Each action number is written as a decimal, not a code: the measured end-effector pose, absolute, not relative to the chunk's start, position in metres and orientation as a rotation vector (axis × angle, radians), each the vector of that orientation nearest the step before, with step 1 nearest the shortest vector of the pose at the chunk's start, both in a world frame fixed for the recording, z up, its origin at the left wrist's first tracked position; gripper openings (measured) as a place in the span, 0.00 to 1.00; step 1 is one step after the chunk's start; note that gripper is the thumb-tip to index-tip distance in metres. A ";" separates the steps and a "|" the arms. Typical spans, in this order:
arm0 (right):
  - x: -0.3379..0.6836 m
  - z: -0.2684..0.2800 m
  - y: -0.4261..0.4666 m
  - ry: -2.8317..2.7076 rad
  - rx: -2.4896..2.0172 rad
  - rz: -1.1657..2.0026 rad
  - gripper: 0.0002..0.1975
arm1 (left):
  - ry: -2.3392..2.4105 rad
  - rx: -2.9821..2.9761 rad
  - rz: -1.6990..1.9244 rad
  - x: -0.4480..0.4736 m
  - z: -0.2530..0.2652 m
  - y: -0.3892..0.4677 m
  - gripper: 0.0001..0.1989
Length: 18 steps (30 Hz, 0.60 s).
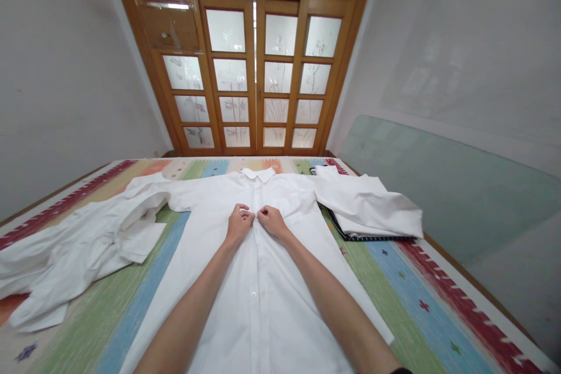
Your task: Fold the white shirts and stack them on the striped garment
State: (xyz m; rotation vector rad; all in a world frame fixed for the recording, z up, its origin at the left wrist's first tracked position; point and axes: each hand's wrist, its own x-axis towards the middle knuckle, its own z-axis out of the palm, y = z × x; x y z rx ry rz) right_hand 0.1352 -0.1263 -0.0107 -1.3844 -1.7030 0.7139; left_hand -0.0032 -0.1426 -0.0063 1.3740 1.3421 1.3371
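A white button-up shirt [219, 298] lies spread face up in front of me, its collar [258, 174] at the far end and its sleeves out to both sides. My left hand [241, 223] and my right hand [270, 221] meet at the front placket, a little below the collar. Both hands are closed in a pinch on the placket edges from either side. A button between the fingertips is too small to make out. Below the hands the placket runs down the middle, with small buttons [253, 294] along it.
A crumpled white shirt [87, 245] lies at the left. Folded white garments [363, 225] with a black patterned edge sit under the right sleeve. Beneath everything is a striped, colourful cloth [394, 286]. A glass panel [438, 187] leans on the right wall; wooden doors [258, 93] stand behind.
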 end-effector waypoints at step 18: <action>0.148 -0.010 -0.154 -2.031 -1.283 0.331 0.07 | 1.486 2.277 0.988 -0.034 -0.012 -0.170 0.12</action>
